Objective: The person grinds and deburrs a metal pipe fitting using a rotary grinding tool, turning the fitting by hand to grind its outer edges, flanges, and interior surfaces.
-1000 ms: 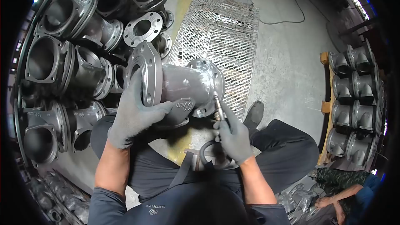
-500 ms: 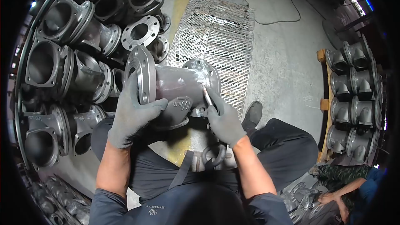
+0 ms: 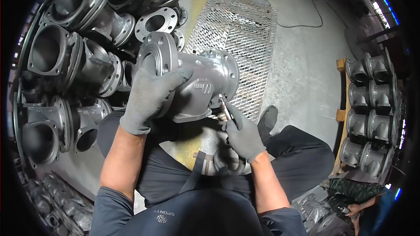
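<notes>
By the metal grating (image 3: 251,30), the flanged casting (image 3: 192,85), probably heavy and rigid, is best held by its flange (image 3: 171,54), where the left hand (image 3: 148,94) has its fingers clasped, while the right hand's (image 3: 246,136) fingers pinch a slim tool (image 3: 226,110).

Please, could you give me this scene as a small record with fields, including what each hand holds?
Left grip: gloved, holding a flanged metal fitting at one end
Right grip: gloved, holding a slim tool, tip by the fitting's other end
Marking: raised lettering on the fitting
Ahead: metal mesh panel
Left side: stacked fittings
Right side: fittings in rows
</notes>
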Demonstrator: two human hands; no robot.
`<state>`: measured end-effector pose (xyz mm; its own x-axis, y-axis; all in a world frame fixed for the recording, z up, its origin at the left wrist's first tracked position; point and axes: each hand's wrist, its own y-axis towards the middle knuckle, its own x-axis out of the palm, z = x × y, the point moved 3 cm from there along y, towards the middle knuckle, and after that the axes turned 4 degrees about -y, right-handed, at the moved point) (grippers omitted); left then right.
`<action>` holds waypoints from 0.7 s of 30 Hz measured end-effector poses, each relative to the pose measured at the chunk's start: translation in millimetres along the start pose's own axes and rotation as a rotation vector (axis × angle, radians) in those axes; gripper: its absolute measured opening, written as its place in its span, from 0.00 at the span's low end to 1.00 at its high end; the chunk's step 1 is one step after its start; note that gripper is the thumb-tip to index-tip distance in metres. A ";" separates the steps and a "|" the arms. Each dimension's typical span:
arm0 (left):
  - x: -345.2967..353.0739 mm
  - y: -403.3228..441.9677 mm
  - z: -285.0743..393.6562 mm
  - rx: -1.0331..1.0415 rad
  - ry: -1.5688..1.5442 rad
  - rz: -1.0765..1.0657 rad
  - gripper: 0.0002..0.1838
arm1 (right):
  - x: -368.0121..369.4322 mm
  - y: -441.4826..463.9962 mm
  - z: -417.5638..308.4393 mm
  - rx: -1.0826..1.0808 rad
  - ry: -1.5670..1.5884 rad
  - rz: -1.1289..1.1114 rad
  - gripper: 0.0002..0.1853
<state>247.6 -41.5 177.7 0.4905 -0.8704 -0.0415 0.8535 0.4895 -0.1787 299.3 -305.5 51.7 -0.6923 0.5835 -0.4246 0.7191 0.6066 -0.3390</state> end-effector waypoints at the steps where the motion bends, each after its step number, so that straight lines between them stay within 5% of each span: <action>1: 3.8 -2.5 4.7 -0.006 -0.026 0.015 0.29 | 2.6 1.3 0.9 0.002 0.008 0.004 0.29; 6: 5.4 -11.3 5.1 0.014 -0.123 0.038 0.27 | 13.2 6.6 3.3 0.067 -0.168 0.003 0.29; 12: -0.8 -17.4 -9.9 -0.012 -0.227 0.087 0.26 | 10.3 10.2 -14.9 0.231 -0.004 -0.068 0.29; 21: 0.3 -17.9 -12.5 0.068 -0.166 0.085 0.25 | 18.2 16.1 -1.3 0.157 -0.095 -0.029 0.29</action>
<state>230.2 -51.2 168.6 0.5789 -0.8079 0.1097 0.8148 0.5683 -0.1148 298.2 -284.5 39.6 -0.7097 0.5086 -0.4875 0.7044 0.5265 -0.4761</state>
